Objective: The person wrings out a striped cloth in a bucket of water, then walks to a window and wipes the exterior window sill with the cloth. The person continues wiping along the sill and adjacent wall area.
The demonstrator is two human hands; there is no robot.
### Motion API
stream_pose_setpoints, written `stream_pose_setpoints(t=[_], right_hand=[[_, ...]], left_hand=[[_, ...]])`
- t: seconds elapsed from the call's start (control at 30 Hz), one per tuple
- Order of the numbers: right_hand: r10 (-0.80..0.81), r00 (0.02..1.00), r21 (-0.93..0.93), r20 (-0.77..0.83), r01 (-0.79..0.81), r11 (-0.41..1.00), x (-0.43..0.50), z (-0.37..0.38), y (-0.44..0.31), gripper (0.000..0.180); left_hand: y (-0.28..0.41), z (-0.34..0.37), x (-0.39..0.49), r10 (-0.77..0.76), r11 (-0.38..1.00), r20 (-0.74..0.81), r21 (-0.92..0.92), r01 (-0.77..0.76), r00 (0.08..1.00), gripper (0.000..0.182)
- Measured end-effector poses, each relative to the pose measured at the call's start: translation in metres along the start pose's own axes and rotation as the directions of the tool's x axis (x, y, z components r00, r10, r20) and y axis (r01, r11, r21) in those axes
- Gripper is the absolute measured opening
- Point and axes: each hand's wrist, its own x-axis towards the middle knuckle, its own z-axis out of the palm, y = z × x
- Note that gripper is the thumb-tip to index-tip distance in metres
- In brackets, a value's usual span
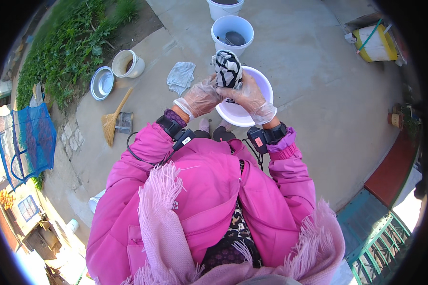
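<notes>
My left hand (pixel 202 97), in a clear plastic glove, grips the lower left side of a bunched black-and-white patterned cloth (pixel 228 69). On the cloth's right side my right hand (pixel 249 95), gloved the same way, holds it too. Both hands meet just beneath the bundle. Under the cloth and my right hand stands a pale lilac plastic basin (pixel 265 83); what lies inside it is mostly hidden, though a bit of black-and-white pattern shows below my fingers. A light grey-blue cloth (pixel 181 76) lies on the concrete to the left of the basin.
Beyond the basin stand a white bucket (pixel 232 21) with dark contents and another bucket (pixel 225 10). At left are a metal basin (pixel 102 83), a cream bucket (pixel 137 67), a straw hand broom (pixel 110 123) and a dustpan (pixel 124 123). Green plants (pixel 67 46) border the concrete.
</notes>
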Motion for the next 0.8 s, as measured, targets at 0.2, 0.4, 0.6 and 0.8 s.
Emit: stream_pose_setpoints(t=[0.2,0.4,0.6,0.8], right_hand=[[0.157,0.982,0.243,0.104,-0.178,0.953,0.013,0.016,-0.010,0.048],[0.348,0.931,0.392,-0.107,-0.282,0.876,0.008,0.013,-0.018,0.040],[0.254,0.918,0.310,-0.305,-0.156,0.938,0.000,0.024,-0.025,0.042],[0.145,0.909,-0.014,-0.391,-0.163,0.987,-0.007,0.054,-0.046,0.066]], left_hand=[[0.009,-0.032,-0.011,0.276,0.959,0.001,0.059,-0.275,0.961,0.014],[0.005,-0.075,-0.024,0.239,0.968,-0.203,0.125,-0.217,0.950,0.024],[-0.011,-0.078,-0.033,-0.418,0.838,-0.300,-0.492,0.236,0.858,0.045],[0.002,-0.068,-0.004,-0.636,-0.251,0.166,-0.968,0.001,0.753,0.060]])
